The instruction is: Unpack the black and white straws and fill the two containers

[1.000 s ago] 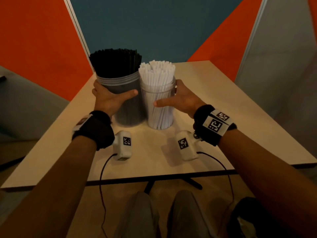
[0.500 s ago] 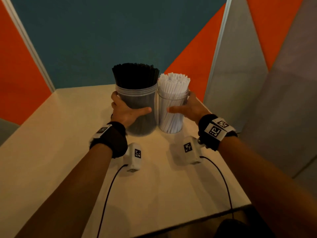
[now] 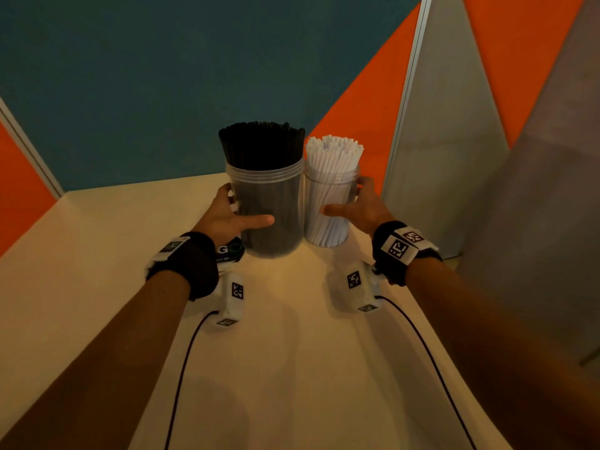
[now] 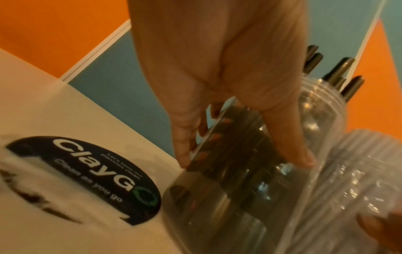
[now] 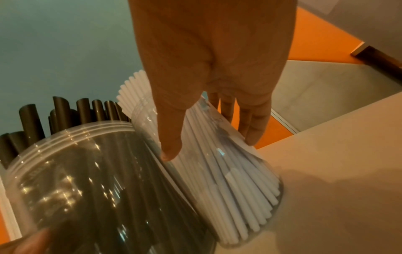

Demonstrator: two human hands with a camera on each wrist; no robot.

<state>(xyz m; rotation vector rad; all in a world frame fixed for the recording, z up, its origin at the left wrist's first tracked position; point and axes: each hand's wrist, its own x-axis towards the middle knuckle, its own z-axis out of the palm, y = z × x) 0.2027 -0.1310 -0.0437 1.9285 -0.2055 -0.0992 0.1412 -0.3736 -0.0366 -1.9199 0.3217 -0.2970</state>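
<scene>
My right grip (image 5: 208, 96) wraps the clear container (image 5: 234, 180) of white straws (image 5: 239, 197), thumb across its near side, fingers (image 5: 254, 127) round the far side. It stands on the desk (image 5: 337, 189), touching the container of black straws (image 5: 87, 180) on its left.

An office pantry or canteen corner: a cream table (image 3: 97, 254) bears a "ClayGo – Clean as you go" sticker (image 4: 91, 173), with orange, teal and grey partition panels (image 3: 162, 76) behind the table.
</scene>
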